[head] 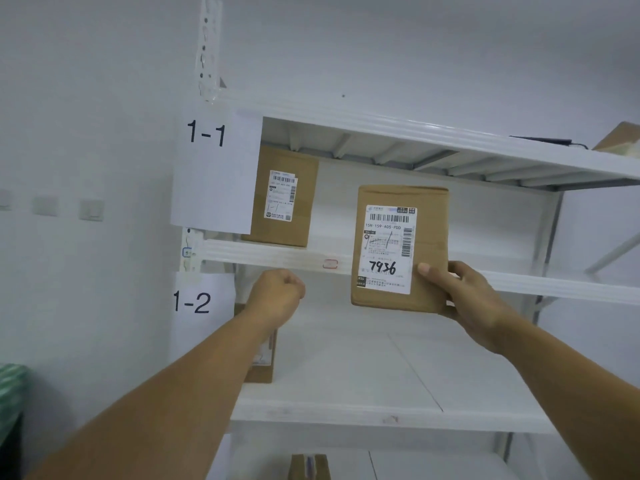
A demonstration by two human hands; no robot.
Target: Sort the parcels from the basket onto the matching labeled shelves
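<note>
Hands, raised before a white metal shelving unit (270, 256) set against a plain pale wall (86, 98). The right hand (464, 299) grasps the lower right corner of a flat brown cardboard parcel (401, 247), thumb laid on its front face and fingers behind. The left hand (277, 294) is clenched in a fist and holds nothing, just below the front beam of the upper tier.

The parcel is held in the air in front of that beam, overlapping both tiers and resting on neither. It is rectangular with soft, slightly rounded edges. Its long axis stands upright, and its broad face, with a white shipping label hand-marked "7936", is turned toward the camera.

White paper sheets on the left upright read "1-1" (214, 168) and "1-2" (201, 303). A second brown cardboard box (282, 199), also labelled, stands upright at the left end of tier 1-1, partly behind the sheet. A third box (261, 368) stands on the smooth white board of tier 1-2 (381, 358), partly hidden by the left forearm. The underside of the top shelf shows ribbed metal. Three pale square wall switches (91, 209) sit in a row to the left.
</note>
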